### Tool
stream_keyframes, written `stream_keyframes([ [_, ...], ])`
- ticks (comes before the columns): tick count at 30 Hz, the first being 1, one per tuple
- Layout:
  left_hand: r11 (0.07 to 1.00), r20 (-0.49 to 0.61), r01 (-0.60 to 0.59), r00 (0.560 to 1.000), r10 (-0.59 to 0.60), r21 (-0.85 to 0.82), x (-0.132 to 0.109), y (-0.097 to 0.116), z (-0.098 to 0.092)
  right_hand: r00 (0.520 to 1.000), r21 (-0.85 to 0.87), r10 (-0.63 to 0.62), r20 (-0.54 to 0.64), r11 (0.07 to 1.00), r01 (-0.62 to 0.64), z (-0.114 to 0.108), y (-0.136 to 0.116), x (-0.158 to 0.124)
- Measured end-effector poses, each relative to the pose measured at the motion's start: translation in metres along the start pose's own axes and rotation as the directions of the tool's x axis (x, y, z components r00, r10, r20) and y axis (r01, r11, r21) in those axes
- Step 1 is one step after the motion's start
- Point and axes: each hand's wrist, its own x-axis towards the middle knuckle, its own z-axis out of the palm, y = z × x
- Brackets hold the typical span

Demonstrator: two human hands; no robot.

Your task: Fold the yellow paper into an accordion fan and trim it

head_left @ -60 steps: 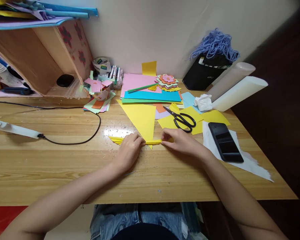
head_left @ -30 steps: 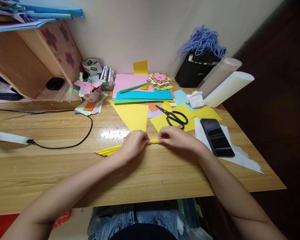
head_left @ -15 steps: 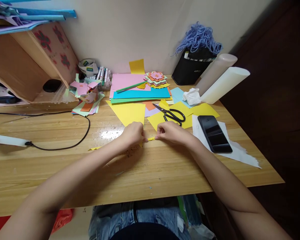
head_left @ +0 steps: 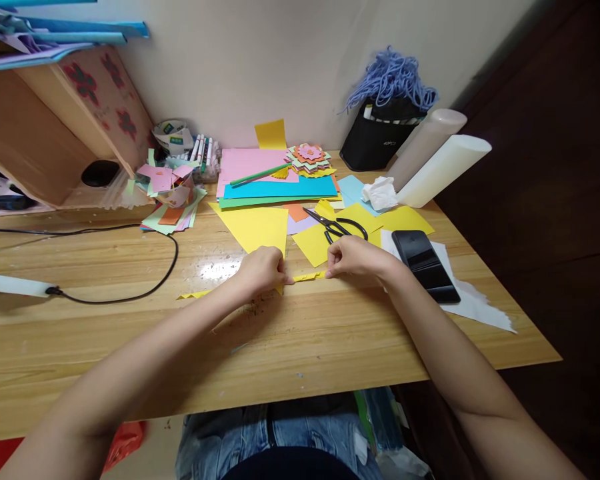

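A narrow strip of yellow paper [head_left: 309, 277] stretches between my two hands, low over the wooden table. My left hand [head_left: 264, 269] is closed at the strip's left part, with the thumb and fingertips pinching it. My right hand [head_left: 353, 256] pinches the right end. Another part of yellow paper strip [head_left: 193, 295], zigzag-edged, shows left of my left wrist; whether it joins the held strip is hidden. Beyond my left hand lies a large yellow paper sheet [head_left: 260, 227]. Black-handled scissors [head_left: 336, 225] rest on yellow paper pieces just past my right hand.
A black phone [head_left: 425, 265] lies on torn white paper at the right. Behind are stacked coloured sheets [head_left: 275, 189], a layered paper flower [head_left: 310, 158], a black marker case [head_left: 375, 143] and two rolls [head_left: 445, 172]. A black cable [head_left: 173, 270] curls at the left.
My right hand has moved to the right, and more of the yellow strip now shows between the hands. My left hand has stayed nearly in place.
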Motion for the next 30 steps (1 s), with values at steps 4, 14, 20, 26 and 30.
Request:
stream_keyframes([
  [4,0.999,-0.031,-0.007,1.0,0.006,-0.042,-0.004,0.0,0.002,0.998,-0.009,0.003,0.069,1.0,-0.002,-0.012,0.002,-0.008],
  [14,0.996,-0.195,-0.09,0.976,0.092,0.02,-0.014,-0.017,0.02,0.844,0.078,-0.517,-0.144,0.844,0.531,0.034,-0.069,-0.022],
  [20,0.959,-0.344,-0.171,0.907,0.243,0.226,-0.041,-0.022,0.029,0.845,0.117,-0.489,-0.215,0.846,0.52,0.057,-0.058,-0.009],
  [26,0.955,-0.449,-0.198,0.848,0.28,0.222,-0.078,-0.048,0.026,0.841,0.096,-0.509,-0.184,0.842,0.531,0.055,-0.061,-0.011],
  [30,0.958,-0.484,-0.22,0.829,0.282,0.182,-0.088,-0.062,0.031,0.834,0.092,-0.516,-0.193,0.837,0.539,0.056,-0.064,-0.011],
])
